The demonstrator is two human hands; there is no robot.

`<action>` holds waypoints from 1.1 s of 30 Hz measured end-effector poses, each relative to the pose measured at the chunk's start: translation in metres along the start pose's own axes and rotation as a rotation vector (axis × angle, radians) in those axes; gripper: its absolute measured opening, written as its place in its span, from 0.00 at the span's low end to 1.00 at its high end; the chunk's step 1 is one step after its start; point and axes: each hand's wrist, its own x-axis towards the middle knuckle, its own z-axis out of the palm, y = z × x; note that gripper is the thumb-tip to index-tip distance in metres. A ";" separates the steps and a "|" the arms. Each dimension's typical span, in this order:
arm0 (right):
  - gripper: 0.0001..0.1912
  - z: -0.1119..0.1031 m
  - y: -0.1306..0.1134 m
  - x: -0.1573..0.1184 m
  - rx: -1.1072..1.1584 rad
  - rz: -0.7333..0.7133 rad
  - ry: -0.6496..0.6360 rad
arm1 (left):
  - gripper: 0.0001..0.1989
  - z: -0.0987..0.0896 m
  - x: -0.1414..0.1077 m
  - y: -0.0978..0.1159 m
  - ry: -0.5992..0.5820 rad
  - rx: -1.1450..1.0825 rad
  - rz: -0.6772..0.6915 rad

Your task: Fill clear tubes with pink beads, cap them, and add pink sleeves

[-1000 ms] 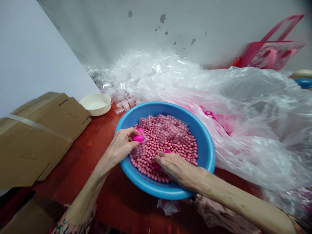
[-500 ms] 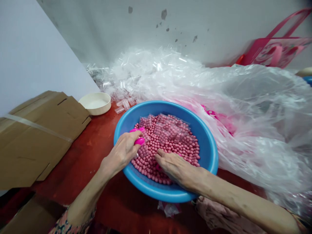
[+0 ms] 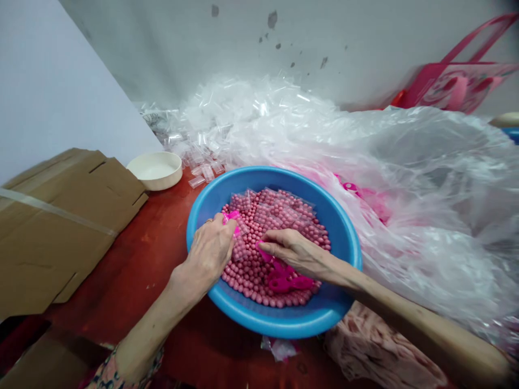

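Observation:
A blue basin (image 3: pixel 273 326) holds many pink beads (image 3: pixel 253 286), with several clear packets of beads (image 3: pixel 284 208) lying on top at the back. Over the basin's left side, my left hand (image 3: pixel 211 246) is closed on a bright pink plastic piece (image 3: pixel 232 216), next to a bead packet. My right hand (image 3: pixel 290 248) pinches the end of a magenta plastic piece (image 3: pixel 281 275) above the middle of the beads. Its rounded loops rest over the beads nearer to me.
Behind the basin lies a heap of clear plastic pieces (image 3: pixel 243 108) and a large plastic bag (image 3: pixel 405 162). A white round dish (image 3: pixel 156 172) and flattened cardboard (image 3: pixel 68 227) are at the left. Pink cloth (image 3: pixel 377 346) lies at the front right.
My right hand has risen from the beads, and the magenta piece now shows beneath it. My left hand has turned over its pink piece, covering more of it.

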 end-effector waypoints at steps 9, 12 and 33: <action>0.19 -0.007 0.003 -0.003 0.371 0.111 -0.153 | 0.11 -0.014 0.013 0.030 -0.143 0.338 -0.054; 0.19 -0.014 0.003 -0.004 0.374 0.118 -0.111 | 0.09 -0.014 0.020 0.038 -0.214 0.322 0.041; 0.17 -0.019 0.009 -0.011 0.497 0.150 -0.111 | 0.22 0.019 0.001 -0.012 -0.215 0.587 0.454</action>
